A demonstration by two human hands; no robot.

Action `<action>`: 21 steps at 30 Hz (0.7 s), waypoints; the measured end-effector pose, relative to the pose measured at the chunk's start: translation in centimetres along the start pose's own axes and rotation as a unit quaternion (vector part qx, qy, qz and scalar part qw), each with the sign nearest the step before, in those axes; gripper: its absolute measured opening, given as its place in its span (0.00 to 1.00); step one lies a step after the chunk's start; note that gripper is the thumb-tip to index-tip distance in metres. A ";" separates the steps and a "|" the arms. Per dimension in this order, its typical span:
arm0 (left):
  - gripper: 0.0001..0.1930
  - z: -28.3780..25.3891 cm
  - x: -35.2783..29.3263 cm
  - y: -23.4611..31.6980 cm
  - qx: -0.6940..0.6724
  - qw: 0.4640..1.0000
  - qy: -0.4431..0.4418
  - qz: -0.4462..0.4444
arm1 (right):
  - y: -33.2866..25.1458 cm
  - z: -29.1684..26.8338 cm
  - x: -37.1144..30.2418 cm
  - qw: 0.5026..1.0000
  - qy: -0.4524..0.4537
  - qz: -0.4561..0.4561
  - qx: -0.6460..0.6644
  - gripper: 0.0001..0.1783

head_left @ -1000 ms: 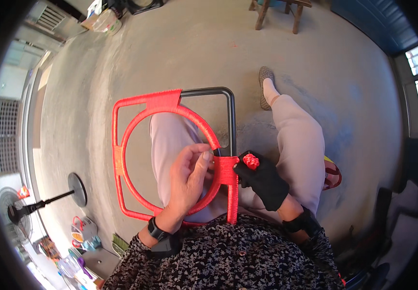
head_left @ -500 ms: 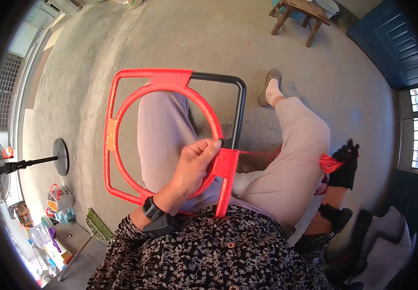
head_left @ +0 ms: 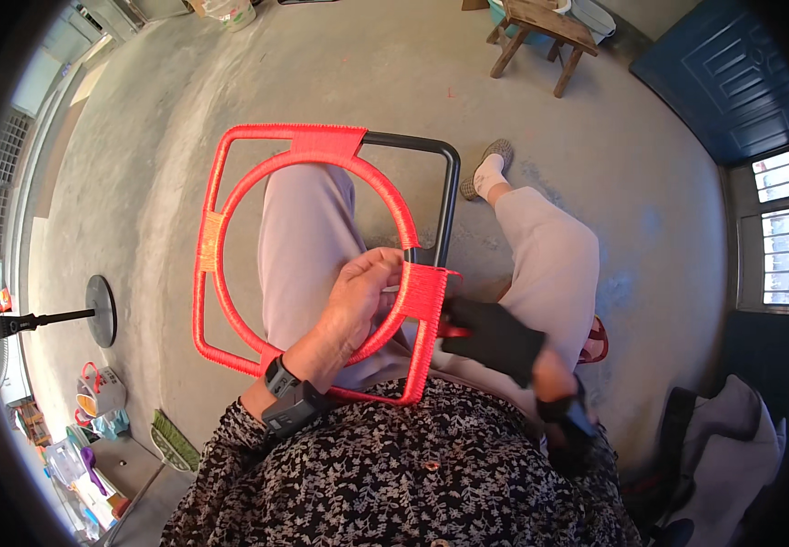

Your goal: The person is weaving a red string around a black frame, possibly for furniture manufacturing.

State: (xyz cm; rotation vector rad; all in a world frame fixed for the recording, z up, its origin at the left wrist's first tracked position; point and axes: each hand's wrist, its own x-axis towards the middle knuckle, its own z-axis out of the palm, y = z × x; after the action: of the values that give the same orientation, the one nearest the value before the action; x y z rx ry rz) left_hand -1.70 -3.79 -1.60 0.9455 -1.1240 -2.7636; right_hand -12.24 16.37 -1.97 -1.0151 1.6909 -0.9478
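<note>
A square black metal frame with a ring inside it (head_left: 230,273), most of it already wound in bright red plastic cord, lies across the seated person's lap, its far right bar still bare black. The bare left hand (head_left: 358,301) curls over the ring's right arc, thumb and fingers pinched on it just beside the thick red wrapped band (head_left: 426,301) where ring and frame meet. The right hand (head_left: 495,339), in a black glove, sits touching the outer side of that band, closed around a short length of red cord (head_left: 453,330); how much cord it carries cannot be seen.

To do this wrapping step well, it seems wise that the left hand keep the frame braced flat on the thighs and press the last turn down so it cannot loosen. The gloved hand would best draw each pass tight and lay it snug against the turn before, with no gaps or overlaps, so the black metal does not show through. Even tension matters most at the junction, where turns may slip off the curve.
</note>
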 end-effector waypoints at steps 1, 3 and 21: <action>0.10 -0.1 0.0 -0.3 0.014 1.000 -0.012 0.011 | 0.6 0.8 1.9 0.996 -0.009 0.052 -0.074 0.24; 0.07 -0.3 0.0 -0.7 0.044 0.998 -0.028 0.025 | 1.6 1.5 5.1 0.993 0.039 0.112 0.003 0.24; 0.10 1.4 -1.6 0.6 0.337 0.798 0.113 0.486 | -7.0 -0.8 5.3 0.935 0.347 -0.045 -0.064 0.12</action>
State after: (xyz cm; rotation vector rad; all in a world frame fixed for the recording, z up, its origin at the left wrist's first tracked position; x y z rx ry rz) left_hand -1.26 -2.97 0.45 0.4307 -1.8725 -1.4018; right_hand -12.76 9.10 2.91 -0.8972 2.3216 -1.3789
